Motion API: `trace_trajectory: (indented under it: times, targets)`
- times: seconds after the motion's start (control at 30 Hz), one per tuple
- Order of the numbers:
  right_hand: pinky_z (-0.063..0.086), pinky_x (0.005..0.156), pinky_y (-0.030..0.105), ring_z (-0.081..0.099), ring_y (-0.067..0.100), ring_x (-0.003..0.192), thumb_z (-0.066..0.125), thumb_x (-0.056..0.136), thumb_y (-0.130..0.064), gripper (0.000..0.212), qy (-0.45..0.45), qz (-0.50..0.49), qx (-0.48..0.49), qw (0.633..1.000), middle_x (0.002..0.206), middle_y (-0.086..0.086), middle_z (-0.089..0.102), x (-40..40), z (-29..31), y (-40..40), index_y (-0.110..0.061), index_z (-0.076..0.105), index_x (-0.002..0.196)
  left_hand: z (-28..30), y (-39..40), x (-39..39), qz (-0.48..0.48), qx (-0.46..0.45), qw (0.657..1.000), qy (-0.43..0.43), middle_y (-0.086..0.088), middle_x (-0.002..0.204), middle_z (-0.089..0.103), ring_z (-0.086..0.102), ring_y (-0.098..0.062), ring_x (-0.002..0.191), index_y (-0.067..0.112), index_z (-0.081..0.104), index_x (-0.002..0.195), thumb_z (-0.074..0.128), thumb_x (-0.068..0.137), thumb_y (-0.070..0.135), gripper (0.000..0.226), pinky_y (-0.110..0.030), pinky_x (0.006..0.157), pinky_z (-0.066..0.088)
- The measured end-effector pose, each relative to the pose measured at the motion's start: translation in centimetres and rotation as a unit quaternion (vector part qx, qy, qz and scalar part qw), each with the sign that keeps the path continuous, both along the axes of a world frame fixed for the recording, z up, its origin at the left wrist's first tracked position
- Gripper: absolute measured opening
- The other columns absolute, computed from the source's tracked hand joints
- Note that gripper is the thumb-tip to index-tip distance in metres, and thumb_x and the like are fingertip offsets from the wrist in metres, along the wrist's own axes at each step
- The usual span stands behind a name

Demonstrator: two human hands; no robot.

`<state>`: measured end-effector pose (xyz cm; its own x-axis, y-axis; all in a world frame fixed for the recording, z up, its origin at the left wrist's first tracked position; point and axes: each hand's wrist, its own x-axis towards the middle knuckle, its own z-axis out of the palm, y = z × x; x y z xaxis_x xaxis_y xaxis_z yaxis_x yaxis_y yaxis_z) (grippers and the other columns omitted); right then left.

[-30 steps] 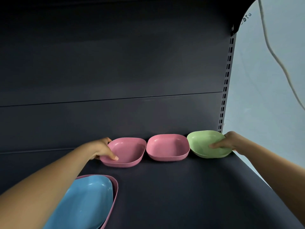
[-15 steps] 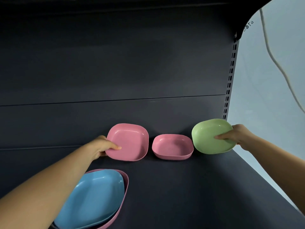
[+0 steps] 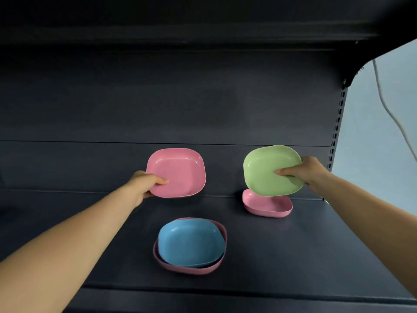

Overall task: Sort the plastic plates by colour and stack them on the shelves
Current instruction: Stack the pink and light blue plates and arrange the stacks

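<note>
Plates are up off the shelf (image 3: 293, 256) in both hands, tilted toward the camera, likely so each can be carried to a stack of its own colour. The left hand (image 3: 144, 185) pinches the lifted pink plate (image 3: 178, 172) at its near-left rim, thumb inside; the right hand (image 3: 309, 171) pinches the green plate (image 3: 268, 170) at its right rim, likewise. Below the green one sits another pink plate (image 3: 268, 206); nearer, a blue plate (image 3: 191, 241) nests in a third pink plate (image 3: 194, 268), a mixed pair not yet sorted.
</note>
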<state>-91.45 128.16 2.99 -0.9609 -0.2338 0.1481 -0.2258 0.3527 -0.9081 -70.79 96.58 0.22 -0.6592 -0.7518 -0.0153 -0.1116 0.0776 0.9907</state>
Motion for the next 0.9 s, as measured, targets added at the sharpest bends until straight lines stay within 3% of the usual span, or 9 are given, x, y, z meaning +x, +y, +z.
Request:
trace_trajectory:
  times: [0.1, 0.3, 0.5, 0.67, 0.9]
  targets:
    - [0.050, 0.080, 0.035, 0.060, 0.027, 0.091, 0.086, 0.065, -0.012, 0.056, 0.009, 0.024, 0.001, 1.000, 0.104, 0.012, 0.065, 4.4, 1.1, -2.7, 0.000, 0.062, 0.115, 1.1, -1.7, 4.7, 0.010, 0.006, 1.000, 0.020, -0.008, 0.089, 0.062, 0.060, -0.019, 0.078, 0.003, 0.058, 0.104, 0.069, 0.077, -0.003, 0.030, -0.026, 0.059, 0.049]
    - [0.048, 0.073, 0.035, 0.060, 0.028, 0.089, 0.086, 0.066, -0.014, 0.051, -0.009, 0.059, -0.022, 0.998, 0.102, 0.011, 0.063, 15.5, 1.4, -9.9, -0.002, 0.059, 0.109, 2.1, -6.3, 17.0, 0.043, -0.003, 0.998, 0.043, -0.006, 0.093, 0.061, 0.060, -0.022, 0.087, 0.005, 0.056, 0.103, 0.070, 0.078, -0.001, 0.030, -0.027, 0.061, 0.051]
    - [0.045, 0.076, 0.035, 0.057, 0.027, 0.098, 0.086, 0.067, -0.019, 0.055, -0.020, 0.110, -0.041, 0.993, 0.108, 0.011, 0.060, 27.5, 0.4, -19.8, -0.004, 0.055, 0.109, 1.5, -12.4, 31.1, 0.113, -0.014, 0.992, 0.045, -0.011, 0.105, 0.061, 0.060, -0.027, 0.097, 0.007, 0.055, 0.103, 0.075, 0.075, 0.002, 0.035, -0.035, 0.076, 0.052]
    - [0.049, 0.085, 0.036, 0.056, 0.025, 0.102, 0.085, 0.067, -0.019, 0.055, -0.048, 0.173, -0.054, 0.982, 0.109, 0.007, 0.059, 36.2, 0.3, -27.3, -0.009, 0.054, 0.111, 1.3, -17.0, 40.5, 0.157, -0.033, 0.987, 0.029, -0.015, 0.116, 0.060, 0.058, -0.030, 0.108, 0.000, 0.055, 0.119, 0.074, 0.078, 0.005, 0.045, -0.035, 0.077, 0.051]
    - [0.044, 0.077, 0.031, 0.054, 0.022, 0.096, 0.082, 0.072, -0.016, 0.048, -0.047, 0.225, -0.057, 0.971, 0.102, 0.003, 0.057, 43.4, 2.8, -35.6, -0.009, 0.053, 0.110, 1.6, -23.1, 48.4, 0.181, -0.081, 0.980, -0.015, -0.013, 0.118, 0.062, 0.060, -0.028, 0.107, 0.007, 0.057, 0.122, 0.078, 0.075, 0.010, 0.051, -0.039, 0.088, 0.052]
